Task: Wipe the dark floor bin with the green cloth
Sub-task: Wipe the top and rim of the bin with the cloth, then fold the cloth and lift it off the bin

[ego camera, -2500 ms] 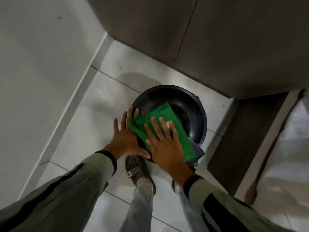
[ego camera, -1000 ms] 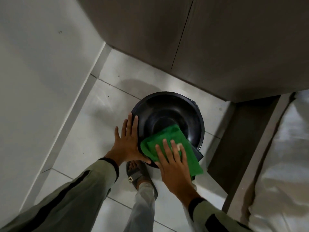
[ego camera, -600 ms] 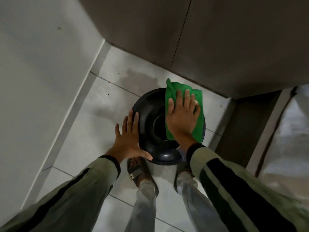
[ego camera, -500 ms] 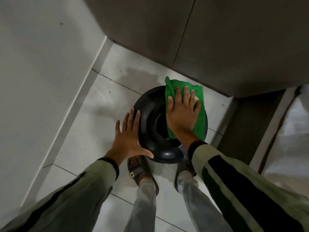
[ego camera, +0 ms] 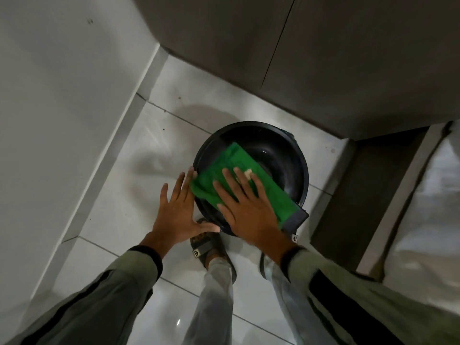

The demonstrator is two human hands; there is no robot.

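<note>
The dark floor bin is round and glossy and stands on pale floor tiles below me. The green cloth lies spread over its near left rim and top. My right hand presses flat on the cloth, fingers spread. My left hand rests flat against the bin's left side, fingers apart, holding nothing. A dark rectangular part sticks out at the bin's near right under the cloth.
A light wall runs along the left with a skirting strip. Grey cabinet doors stand close behind the bin. A dark panel is at the right. My sandalled feet stand just in front of the bin.
My right hand has swept the cloth from the bin's far right rim back over to its near left side. The left hand has stayed on the bin's left side.
</note>
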